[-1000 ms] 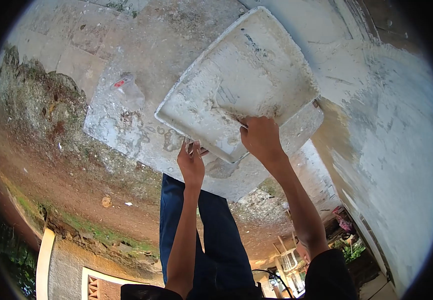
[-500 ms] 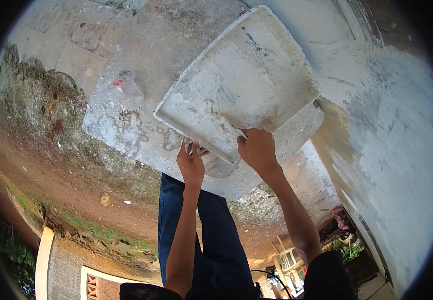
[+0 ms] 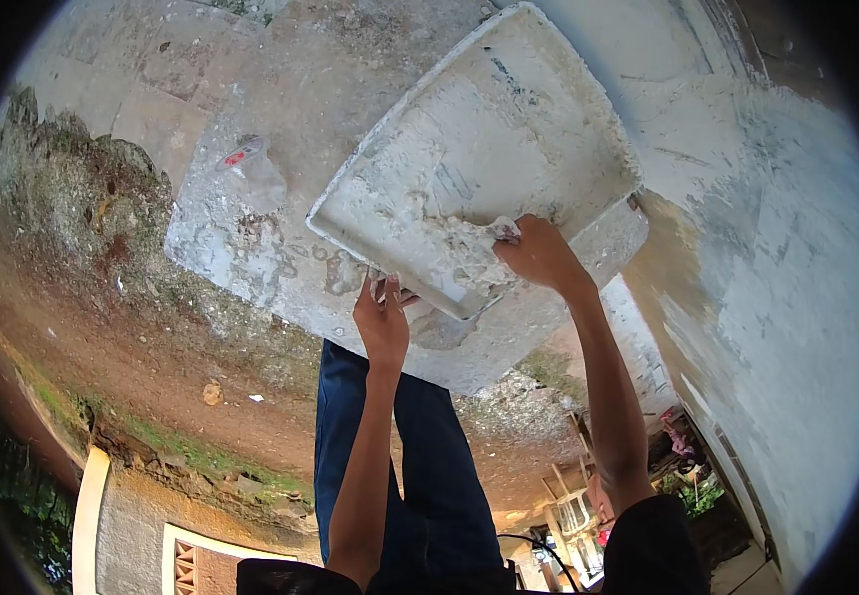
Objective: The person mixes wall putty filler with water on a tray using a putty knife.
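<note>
A shallow white tray, smeared with pale plaster, lies tilted across a grey slab. My left hand grips its near rim, fingers at the edge and partly underneath. Over the near right part of the tray, my right hand is closed around a small flat scraper coated in white; its handle is hidden by my fingers. Wet plaster lies in ridges on the tray floor, just left of the scraper.
The stained grey slab carries a clear plastic bag with red print. A patchy white wall rises on the right. Bare soil runs along the left, and my legs in blue trousers are below the slab.
My right hand has moved up and right, away from the near rim, carrying the scraper over the tray floor. Plaster near the corner has been shifted. My left hand keeps its hold.
</note>
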### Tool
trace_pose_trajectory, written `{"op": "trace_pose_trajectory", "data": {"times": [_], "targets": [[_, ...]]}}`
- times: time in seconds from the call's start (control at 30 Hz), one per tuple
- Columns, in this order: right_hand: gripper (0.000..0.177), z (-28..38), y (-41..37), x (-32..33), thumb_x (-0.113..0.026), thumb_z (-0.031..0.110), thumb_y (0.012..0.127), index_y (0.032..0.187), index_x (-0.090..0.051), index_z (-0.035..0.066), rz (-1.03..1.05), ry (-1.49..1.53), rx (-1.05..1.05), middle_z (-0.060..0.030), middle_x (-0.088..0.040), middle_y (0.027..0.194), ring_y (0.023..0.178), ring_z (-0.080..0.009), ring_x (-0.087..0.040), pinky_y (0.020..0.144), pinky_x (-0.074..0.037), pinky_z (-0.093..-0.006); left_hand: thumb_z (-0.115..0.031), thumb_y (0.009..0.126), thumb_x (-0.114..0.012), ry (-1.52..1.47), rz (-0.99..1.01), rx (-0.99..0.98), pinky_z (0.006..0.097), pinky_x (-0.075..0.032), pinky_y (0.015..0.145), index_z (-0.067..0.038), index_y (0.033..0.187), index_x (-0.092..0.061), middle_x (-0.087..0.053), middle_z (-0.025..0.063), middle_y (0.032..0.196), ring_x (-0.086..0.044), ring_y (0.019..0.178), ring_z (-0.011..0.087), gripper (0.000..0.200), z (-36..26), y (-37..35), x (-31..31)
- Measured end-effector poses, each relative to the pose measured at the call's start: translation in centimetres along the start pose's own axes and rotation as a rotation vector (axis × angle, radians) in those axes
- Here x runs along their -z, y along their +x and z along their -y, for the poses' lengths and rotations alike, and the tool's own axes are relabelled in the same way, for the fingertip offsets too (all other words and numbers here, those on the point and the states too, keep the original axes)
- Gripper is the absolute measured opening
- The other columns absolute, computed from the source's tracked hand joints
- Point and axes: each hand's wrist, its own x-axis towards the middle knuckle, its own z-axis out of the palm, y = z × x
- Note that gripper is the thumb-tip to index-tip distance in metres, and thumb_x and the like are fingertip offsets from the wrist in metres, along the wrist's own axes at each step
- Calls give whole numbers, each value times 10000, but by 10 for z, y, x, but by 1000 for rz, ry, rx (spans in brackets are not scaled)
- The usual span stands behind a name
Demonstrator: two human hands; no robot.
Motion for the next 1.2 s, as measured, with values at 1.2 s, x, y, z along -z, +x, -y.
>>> {"op": "trace_pose_trajectory", "data": {"times": [1.2], "targets": [[409, -15, 24, -16, -663, 218, 751, 1011, -611, -93, 153, 161, 87, -263, -643, 891, 815, -336, -643, 734, -483, -392, -158, 990, -470, -11, 21, 13, 344, -598, 722, 122, 1189, -477, -631, 193, 973, -676, 852, 243, 344, 4, 0, 2]]}}
